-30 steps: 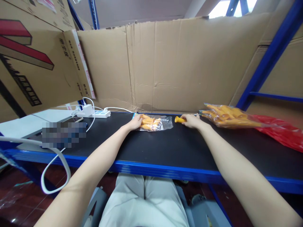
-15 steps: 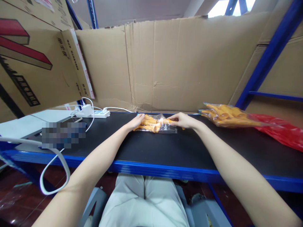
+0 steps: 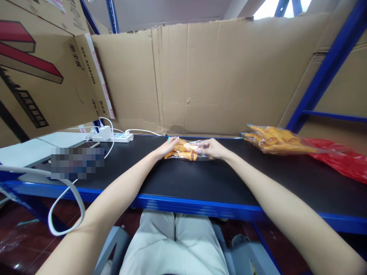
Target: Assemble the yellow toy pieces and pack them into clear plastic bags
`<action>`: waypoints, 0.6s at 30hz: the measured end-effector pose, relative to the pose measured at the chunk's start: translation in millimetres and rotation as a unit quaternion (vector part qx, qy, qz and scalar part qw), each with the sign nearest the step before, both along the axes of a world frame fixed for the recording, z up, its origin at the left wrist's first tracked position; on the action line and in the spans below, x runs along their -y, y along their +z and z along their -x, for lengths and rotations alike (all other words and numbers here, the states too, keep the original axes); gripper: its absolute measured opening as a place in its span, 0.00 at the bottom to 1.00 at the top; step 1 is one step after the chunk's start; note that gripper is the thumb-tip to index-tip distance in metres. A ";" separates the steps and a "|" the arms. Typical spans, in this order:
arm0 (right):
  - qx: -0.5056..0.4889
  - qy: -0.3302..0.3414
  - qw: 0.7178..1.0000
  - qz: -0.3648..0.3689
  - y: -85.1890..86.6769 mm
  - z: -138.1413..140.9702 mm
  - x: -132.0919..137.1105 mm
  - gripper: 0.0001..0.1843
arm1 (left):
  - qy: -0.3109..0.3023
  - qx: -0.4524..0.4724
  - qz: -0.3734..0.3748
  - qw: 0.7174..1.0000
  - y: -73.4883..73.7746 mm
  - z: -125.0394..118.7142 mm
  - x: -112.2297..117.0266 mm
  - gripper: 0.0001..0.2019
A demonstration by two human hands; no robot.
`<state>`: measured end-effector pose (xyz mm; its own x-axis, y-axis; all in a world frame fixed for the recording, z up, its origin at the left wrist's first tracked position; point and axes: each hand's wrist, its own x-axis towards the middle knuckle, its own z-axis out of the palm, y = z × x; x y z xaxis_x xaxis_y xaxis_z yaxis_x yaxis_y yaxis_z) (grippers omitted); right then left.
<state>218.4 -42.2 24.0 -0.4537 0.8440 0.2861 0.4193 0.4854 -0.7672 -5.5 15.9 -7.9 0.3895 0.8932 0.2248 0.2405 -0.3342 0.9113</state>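
A clear plastic bag with several orange pieces in it lies on the black tabletop, between both hands. My left hand is closed on the bag's left end, thumb on top. At the other end my right hand has its fingers in or against the bag's right part, bent around something; which side of the film they are on I cannot tell. An orange tip peeks out beneath those fingers. The orange pieces look like small plastic parts, their exact kind unclear.
A fuller clear bag of orange parts lies to the right, beside a red plastic bag. On the left are a power strip, white cables and a blurred-out object. Cardboard walls the back; a blue rail edges the front.
My right hand has moved left, closer to my left hand, and the orange piece at its fingers has gone further into the bag. The left hand has shifted slightly right.
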 end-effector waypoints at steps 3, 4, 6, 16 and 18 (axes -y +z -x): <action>-0.041 0.020 0.999 -0.031 -1.2 4.7 1.0 0.18 | 0.010 -0.018 -0.014 1.000 1.7 -2.9 5.7 0.25; -0.047 0.021 0.998 -0.038 -1.0 5.9 1.4 0.18 | 0.014 -0.029 -0.017 0.999 2.2 -3.7 7.3 0.25; -0.047 0.022 0.998 -0.041 -0.4 7.5 1.4 0.16 | 0.018 -0.046 -0.015 0.999 3.0 -5.2 9.9 0.25; 0.059 -0.177 0.978 0.091 -1.5 -8.3 -8.1 0.11 | 0.044 -0.066 0.003 0.997 5.3 -8.8 17.0 0.26; 0.022 -0.117 0.975 0.189 -2.8 -9.2 -6.9 0.10 | 0.053 -0.053 0.005 0.997 5.1 -9.3 16.2 0.26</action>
<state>227.6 -35.3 21.2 -0.2411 0.9672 -0.0799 0.5206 0.0594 -0.8517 3.7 -0.3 -2.8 0.3141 0.9324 0.1789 0.3694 -0.2936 0.8817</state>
